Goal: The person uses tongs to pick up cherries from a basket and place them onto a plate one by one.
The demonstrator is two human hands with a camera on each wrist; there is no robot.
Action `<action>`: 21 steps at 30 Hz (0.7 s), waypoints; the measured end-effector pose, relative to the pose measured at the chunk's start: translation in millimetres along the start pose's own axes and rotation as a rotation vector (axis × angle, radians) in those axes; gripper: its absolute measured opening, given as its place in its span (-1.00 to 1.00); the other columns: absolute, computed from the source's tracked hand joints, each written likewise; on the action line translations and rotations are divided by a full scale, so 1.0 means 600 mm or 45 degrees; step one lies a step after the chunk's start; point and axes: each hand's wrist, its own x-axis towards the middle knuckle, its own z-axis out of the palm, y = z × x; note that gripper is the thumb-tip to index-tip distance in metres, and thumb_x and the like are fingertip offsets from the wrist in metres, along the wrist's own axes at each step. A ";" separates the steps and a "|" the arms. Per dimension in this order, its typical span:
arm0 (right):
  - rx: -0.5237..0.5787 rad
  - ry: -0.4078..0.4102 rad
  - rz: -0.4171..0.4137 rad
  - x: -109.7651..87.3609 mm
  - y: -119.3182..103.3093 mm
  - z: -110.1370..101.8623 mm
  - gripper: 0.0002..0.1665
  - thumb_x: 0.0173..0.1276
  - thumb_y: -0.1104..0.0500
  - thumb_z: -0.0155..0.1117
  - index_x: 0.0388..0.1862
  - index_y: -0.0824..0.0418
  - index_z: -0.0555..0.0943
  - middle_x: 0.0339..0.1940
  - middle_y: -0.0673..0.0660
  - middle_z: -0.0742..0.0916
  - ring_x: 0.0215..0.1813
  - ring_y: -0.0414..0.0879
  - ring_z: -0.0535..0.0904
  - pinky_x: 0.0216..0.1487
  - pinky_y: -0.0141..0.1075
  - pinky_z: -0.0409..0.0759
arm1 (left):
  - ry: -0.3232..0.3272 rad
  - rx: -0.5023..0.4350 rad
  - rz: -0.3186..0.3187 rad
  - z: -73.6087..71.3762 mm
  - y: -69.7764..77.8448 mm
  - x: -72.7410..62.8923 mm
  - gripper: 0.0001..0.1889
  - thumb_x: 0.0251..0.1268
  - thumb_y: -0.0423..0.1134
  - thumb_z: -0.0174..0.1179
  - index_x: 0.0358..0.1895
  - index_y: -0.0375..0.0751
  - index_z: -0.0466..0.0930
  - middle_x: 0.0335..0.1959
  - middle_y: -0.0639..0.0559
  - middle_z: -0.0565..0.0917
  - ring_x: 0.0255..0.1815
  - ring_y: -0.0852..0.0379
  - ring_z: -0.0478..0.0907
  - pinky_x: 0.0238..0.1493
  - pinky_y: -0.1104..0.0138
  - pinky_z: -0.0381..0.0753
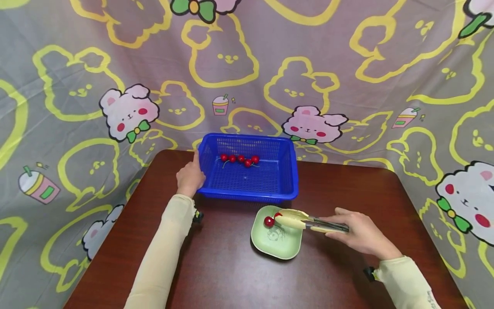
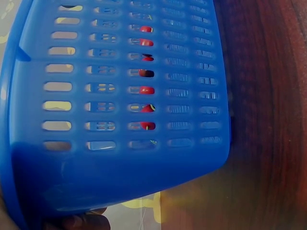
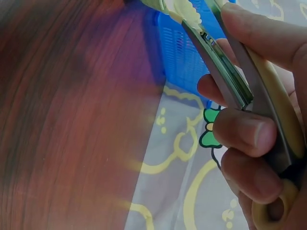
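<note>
My left hand (image 1: 191, 175) grips the left rim of a blue plastic basket (image 1: 247, 197); in the left wrist view, fingertips (image 2: 84, 222) show beneath the rim. Several red cherries (image 1: 241, 159) with stems lie in the basket toward its back; bits of red show through the slots of the side wall. My right hand (image 1: 360, 231) holds metal tongs (image 1: 328, 223) with cream tips. The tips reach over a light green square dish (image 1: 275, 251), at one cherry (image 1: 278, 215) partly hidden by them. Beside it in the dish sits another cherry (image 1: 269, 221).
Everything stands on a dark reddish-brown wooden table (image 1: 220, 270). A patterned cloth (image 1: 247, 64) with bears and rabbits hangs behind and at both sides. The dish lies just in front of the basket.
</note>
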 end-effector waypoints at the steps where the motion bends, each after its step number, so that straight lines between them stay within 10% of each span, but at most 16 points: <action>1: -0.003 -0.010 0.006 0.001 -0.001 0.000 -0.52 0.13 -0.01 0.65 0.09 -0.17 0.80 -0.13 0.05 0.77 -0.20 -0.06 0.70 -0.23 -0.14 0.58 | -0.001 -0.001 0.001 0.000 0.000 0.000 -0.09 0.44 -0.19 0.18 0.71 -0.13 -0.17 0.08 -0.34 0.67 -0.13 -0.33 0.69 -0.08 -0.17 0.63; 16: -0.046 -0.014 0.009 0.004 -0.009 0.004 -0.52 0.13 -0.01 0.64 0.09 -0.15 0.81 -0.15 0.04 0.76 -0.25 -0.11 0.69 -0.30 -0.16 0.56 | 0.003 -0.023 -0.006 -0.001 -0.001 0.001 -0.08 0.41 -0.20 0.20 0.71 -0.12 -0.15 0.11 -0.35 0.67 -0.09 -0.34 0.68 -0.05 -0.19 0.62; 21: -0.029 -0.028 0.003 0.006 -0.009 0.007 -0.50 0.13 0.00 0.65 0.11 -0.16 0.80 -0.46 -0.09 0.47 -0.52 -0.36 0.25 -0.46 -0.39 0.24 | -0.004 -0.026 0.004 0.001 -0.004 0.002 -0.08 0.42 -0.19 0.19 0.71 -0.13 -0.15 0.11 -0.37 0.66 -0.08 -0.35 0.68 -0.05 -0.20 0.61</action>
